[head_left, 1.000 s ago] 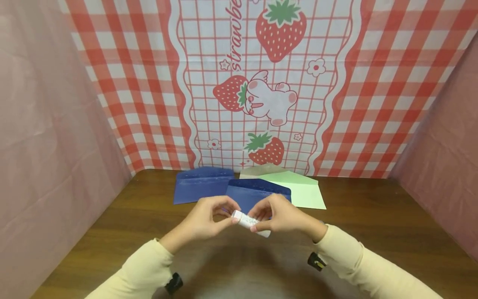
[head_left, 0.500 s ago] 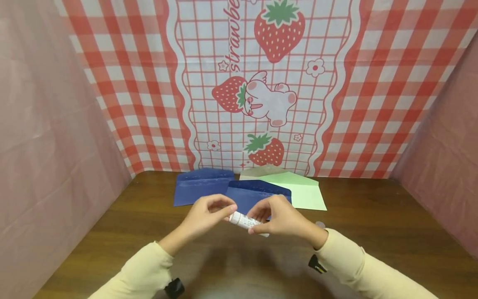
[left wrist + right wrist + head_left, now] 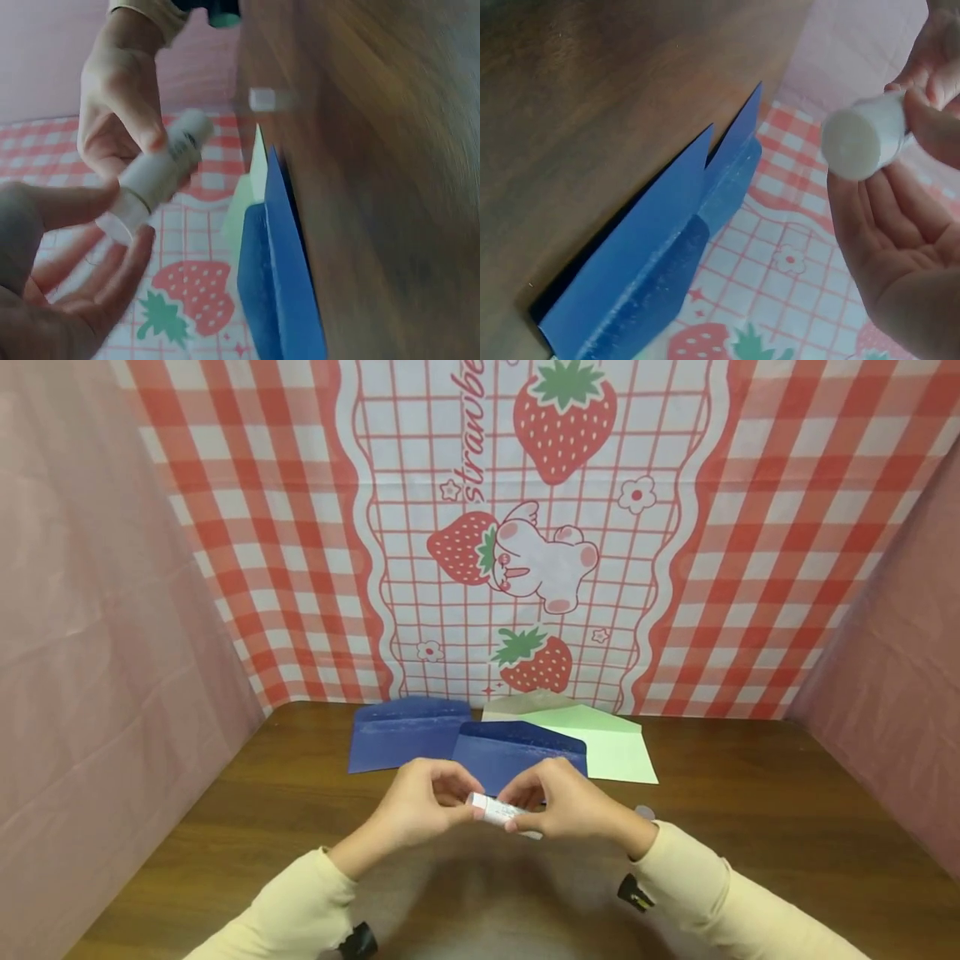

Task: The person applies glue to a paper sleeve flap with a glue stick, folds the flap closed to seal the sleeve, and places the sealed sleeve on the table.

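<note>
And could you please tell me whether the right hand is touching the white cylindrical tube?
Touching: the left wrist view shows the right hand with its thumb laid on the white cylindrical tube.

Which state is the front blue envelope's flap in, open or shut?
Open: on the front blue envelope, the flap lies spread toward the strawberry-print cloth, not folded down.

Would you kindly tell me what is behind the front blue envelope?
A light green envelope, beige paper and another blue envelope show partly; what the front one covers is hidden.
</note>
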A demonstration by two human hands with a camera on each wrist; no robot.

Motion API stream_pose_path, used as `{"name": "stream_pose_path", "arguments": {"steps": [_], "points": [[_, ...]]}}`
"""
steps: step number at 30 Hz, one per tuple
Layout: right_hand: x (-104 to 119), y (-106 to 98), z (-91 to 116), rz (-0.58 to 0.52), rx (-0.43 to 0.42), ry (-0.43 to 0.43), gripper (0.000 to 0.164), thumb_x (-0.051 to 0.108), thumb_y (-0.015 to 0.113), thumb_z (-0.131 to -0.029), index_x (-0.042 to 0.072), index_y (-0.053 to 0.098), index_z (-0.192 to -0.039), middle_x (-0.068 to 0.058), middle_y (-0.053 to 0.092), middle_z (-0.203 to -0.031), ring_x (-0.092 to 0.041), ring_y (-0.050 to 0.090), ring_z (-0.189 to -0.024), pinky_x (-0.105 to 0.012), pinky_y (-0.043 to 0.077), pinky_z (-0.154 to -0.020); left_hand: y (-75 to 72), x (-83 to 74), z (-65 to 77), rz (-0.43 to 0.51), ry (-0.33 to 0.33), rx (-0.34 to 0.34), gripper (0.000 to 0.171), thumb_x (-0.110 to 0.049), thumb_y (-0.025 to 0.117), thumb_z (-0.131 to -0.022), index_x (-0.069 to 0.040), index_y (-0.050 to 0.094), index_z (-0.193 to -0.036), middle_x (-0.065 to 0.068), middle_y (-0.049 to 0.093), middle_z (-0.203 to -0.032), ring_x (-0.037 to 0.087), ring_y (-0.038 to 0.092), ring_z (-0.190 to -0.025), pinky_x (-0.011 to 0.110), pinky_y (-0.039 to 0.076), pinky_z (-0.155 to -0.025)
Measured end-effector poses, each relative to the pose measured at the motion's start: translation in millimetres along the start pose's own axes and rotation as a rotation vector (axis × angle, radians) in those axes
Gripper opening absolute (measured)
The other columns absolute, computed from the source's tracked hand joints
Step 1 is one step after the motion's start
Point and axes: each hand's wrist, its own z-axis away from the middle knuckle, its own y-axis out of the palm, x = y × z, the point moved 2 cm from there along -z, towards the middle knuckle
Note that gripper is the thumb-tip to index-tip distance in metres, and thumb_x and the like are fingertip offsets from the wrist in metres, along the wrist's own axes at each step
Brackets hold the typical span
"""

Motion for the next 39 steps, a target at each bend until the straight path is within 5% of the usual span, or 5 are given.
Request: {"name": "stream_pose_path", "arguments": {"steps": [5,8,17,22,39], "points": [[-7.9,-1.8,-0.1,-0.174,0.09,0.028,0.022,0.011,0.077,-0.079,-0.001,0.073,-0.097,-0.011,0.075,-0.084,-0.003,0.066,-0.072,-0.021,0.056,-0.064,-0.3,-5.0,4.0,-0.121,0.276,0.015,0.02,0.002,0.078,-0.072,-0.004,0.072,-0.09,0.009,0.073,-0.09,0.015,0.07,-0.084,0.022,0.057,-0.076],[-9.5,-2.0,0.2,-0.208,0.103,0.016,0.024,0.012,0.076,-0.08,-0.003,0.072,-0.098,-0.014,0.075,-0.086,-0.003,0.066,-0.073,-0.021,0.056,-0.065,-0.2,-2.2,5.3,-0.114,0.349,-0.001,0.022,0.003,0.077,-0.073,-0.003,0.071,-0.093,0.009,0.073,-0.093,0.018,0.07,-0.088,0.024,0.057,-0.079],[-3.8,-0.8,-1.3,-0.115,0.001,0.06,0.024,0.018,0.082,-0.073,0.005,0.075,-0.091,-0.005,0.074,-0.078,-0.002,0.064,-0.067,-0.022,0.055,-0.061,-2.7,7.6,4.6,0.115,-0.105,-0.047,0.022,-0.019,0.072,-0.085,0.001,0.07,-0.094,0.015,0.074,-0.088,0.012,0.07,-0.073,0.022,0.056,-0.066],[2.8,1.0,-3.7,-0.061,-0.032,0.067,0.024,0.019,0.085,-0.069,0.007,0.075,-0.087,-0.002,0.073,-0.075,-0.002,0.063,-0.065,-0.021,0.054,-0.06,-2.0,9.1,5.0,0.165,-0.188,-0.019,0.022,-0.014,0.071,-0.083,0.007,0.07,-0.092,0.019,0.073,-0.082,0.023,0.071,-0.067,0.026,0.057,-0.061],[0.6,-10.1,0.7,-0.198,0.029,0.024,0.029,0.015,0.082,-0.073,-0.003,0.073,-0.095,-0.013,0.074,-0.082,-0.005,0.065,-0.071,-0.022,0.056,-0.064,-1.9,-4.3,10.3,-0.026,0.414,-0.053,0.018,-0.003,0.069,-0.085,-0.002,0.067,-0.103,0.012,0.072,-0.1,0.02,0.071,-0.089,0.024,0.057,-0.081]]}}
